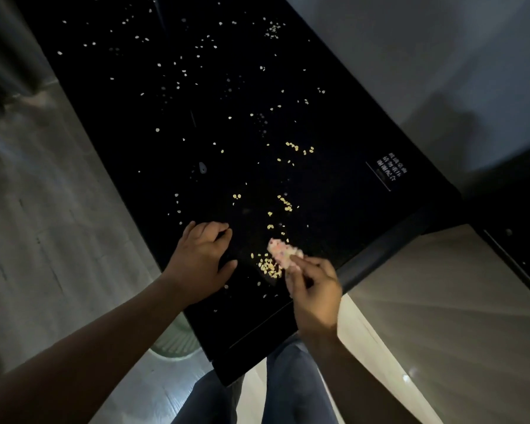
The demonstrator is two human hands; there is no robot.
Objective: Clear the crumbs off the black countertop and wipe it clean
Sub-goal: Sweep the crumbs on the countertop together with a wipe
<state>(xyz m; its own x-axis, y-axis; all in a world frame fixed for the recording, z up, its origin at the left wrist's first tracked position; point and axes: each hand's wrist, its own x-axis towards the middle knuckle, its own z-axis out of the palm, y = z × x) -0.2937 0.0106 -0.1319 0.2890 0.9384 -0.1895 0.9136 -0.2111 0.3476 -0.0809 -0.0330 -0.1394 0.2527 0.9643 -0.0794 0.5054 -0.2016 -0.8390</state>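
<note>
A glossy black countertop [221,96] runs from the near edge to the far end, strewn with several pale crumbs [288,205]. A dense heap of crumbs [269,267] lies near the front, between my hands. My right hand [314,289] pinches a small, crumpled, pinkish-white cloth [283,251], held just above and to the right of that heap. My left hand [201,255] rests palm down on the counter's front left, fingers curled, holding nothing.
A white printed label [390,171] sits near the counter's right edge. A grey wall [426,56] borders the right side. A pale ribbed bin [178,341] stands on the floor under the front left corner. My jeans-clad legs [291,390] are below the near edge.
</note>
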